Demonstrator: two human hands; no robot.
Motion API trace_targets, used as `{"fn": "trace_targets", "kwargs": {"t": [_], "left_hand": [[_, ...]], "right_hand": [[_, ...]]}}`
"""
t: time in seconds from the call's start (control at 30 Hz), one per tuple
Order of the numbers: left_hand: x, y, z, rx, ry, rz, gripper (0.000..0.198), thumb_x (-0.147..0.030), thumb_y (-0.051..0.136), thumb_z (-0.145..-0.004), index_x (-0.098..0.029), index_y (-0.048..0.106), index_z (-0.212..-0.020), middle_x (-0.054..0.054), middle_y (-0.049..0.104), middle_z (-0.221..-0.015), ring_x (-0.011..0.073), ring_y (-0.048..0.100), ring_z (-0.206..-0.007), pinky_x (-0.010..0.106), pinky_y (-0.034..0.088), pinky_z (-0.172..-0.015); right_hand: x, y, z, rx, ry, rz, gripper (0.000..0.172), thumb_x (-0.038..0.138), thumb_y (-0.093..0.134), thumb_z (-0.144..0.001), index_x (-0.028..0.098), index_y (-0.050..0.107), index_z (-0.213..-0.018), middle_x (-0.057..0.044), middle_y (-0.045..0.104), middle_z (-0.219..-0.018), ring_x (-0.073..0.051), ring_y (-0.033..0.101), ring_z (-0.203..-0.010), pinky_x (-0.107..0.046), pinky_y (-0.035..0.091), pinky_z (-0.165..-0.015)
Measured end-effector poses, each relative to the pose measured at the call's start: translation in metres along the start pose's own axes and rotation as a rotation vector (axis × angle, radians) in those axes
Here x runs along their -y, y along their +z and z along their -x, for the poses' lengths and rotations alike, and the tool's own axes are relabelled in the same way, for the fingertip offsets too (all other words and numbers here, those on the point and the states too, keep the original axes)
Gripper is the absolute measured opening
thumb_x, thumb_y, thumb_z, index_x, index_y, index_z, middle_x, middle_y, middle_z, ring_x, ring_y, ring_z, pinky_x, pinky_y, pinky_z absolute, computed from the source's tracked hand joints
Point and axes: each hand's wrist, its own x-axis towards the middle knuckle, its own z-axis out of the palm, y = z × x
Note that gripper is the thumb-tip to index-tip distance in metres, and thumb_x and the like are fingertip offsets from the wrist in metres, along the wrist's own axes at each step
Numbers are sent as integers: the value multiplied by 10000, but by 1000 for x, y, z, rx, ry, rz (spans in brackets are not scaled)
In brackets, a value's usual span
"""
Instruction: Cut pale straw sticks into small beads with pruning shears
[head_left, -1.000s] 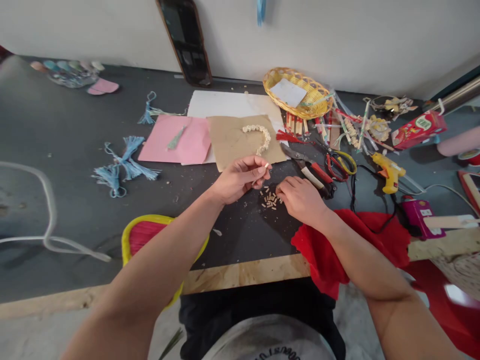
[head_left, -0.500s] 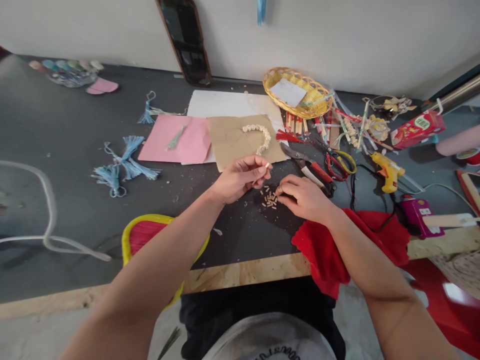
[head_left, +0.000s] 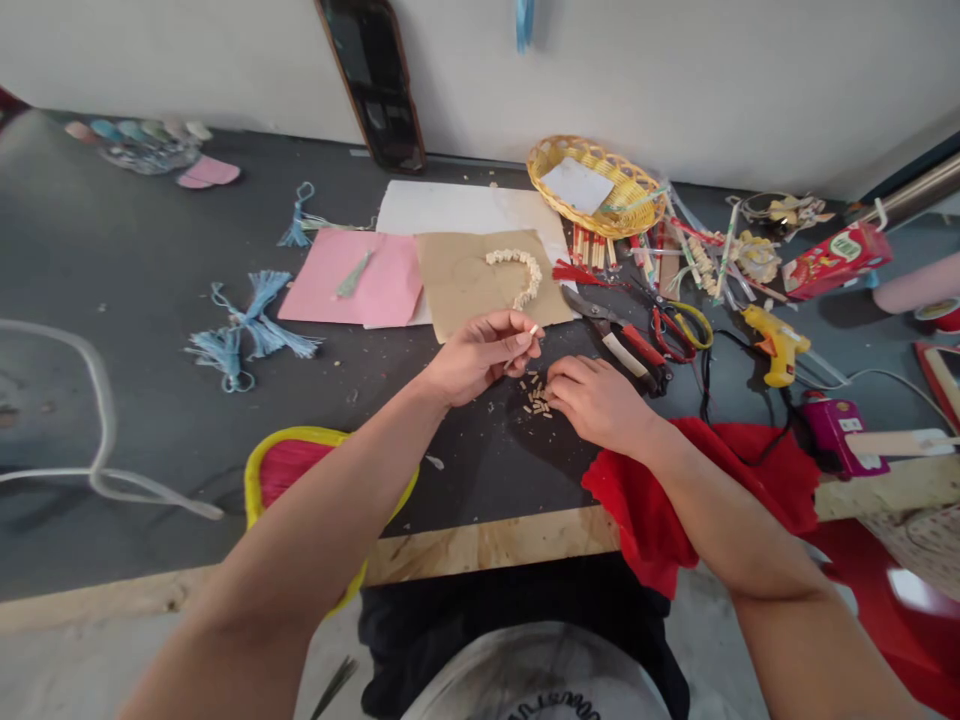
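Note:
A small pale stick piece (head_left: 533, 330) is pinched upright between the thumb and finger of my left hand (head_left: 480, 358), just in front of the brown paper. My right hand (head_left: 598, 400) rests low over a little pile of short stick pieces (head_left: 537, 402) on the dark table. Its fingertips are pressed together at the right side of the pile, and what they grip, if anything, is hidden. Beyond my left hand, a curved strand of cream pieces (head_left: 529, 272) lies on the brown paper (head_left: 457, 275).
Right of the paper lie pliers (head_left: 637, 345), yellow-and-red scissors (head_left: 690, 325) and a yellow glue gun (head_left: 780, 345). A wicker basket (head_left: 592, 215) stands behind. Blue tassels (head_left: 255, 330) lie left of the pink paper (head_left: 337, 300). A red cloth (head_left: 645, 500) drapes over the front edge.
My right hand has shifted slightly left and its fingertips have come down onto the pile's right side. My left hand has stayed in place with its stick piece.

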Motion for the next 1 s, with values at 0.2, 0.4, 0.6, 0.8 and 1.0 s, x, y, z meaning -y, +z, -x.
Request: {"fn": "trace_targets", "kwargs": {"t": [0.2, 0.4, 0.6, 0.8, 1.0], "left_hand": [[0, 1, 0, 15, -46, -62, 207, -259, 774, -732, -136, 675, -867, 15, 645, -646, 52, 493, -478, 169, 361, -452], [1, 10, 4, 77, -162, -183, 234, -302, 754, -755, -138, 660, -893, 20, 651, -649, 42, 442, -446, 151, 229, -371], [2, 11, 4, 112, -200, -302, 249, -349, 723, -784, -135, 648, -887, 42, 661, -699, 41, 425, -461, 155, 239, -374], [3, 10, 4, 151, -178, -317, 278, -377, 728, -774, -122, 649, -851, 42, 655, -696, 28, 389, -440, 159, 253, -380], [2, 13, 5, 153, -124, -390, 290, -396, 727, -768, -122, 648, -821, 44, 661, -682, 26, 388, -429, 159, 272, -382]], "right_hand": [[-3, -3, -1, -321, 83, -257, 143, 178, 434, -951, 212, 556, -884, -75, 624, -944, -196, 581, -932, -359, 482, -853], [-1, -7, 2, -558, 126, -354, 96, 231, 459, -955, 232, 542, -907, -67, 650, -921, -185, 620, -912, -354, 511, -826], [0, -4, 1, -515, 174, -329, 44, 271, 524, -937, 228, 532, -941, -48, 675, -902, -180, 644, -856, -340, 521, -793], [-2, -3, 2, -489, 149, -305, 55, 277, 540, -930, 229, 541, -958, -50, 687, -905, -186, 660, -857, -339, 538, -783], [-3, -2, 4, -484, 115, -310, 131, 290, 536, -933, 232, 553, -1049, -56, 699, -948, -189, 672, -887, -361, 552, -813]]}}
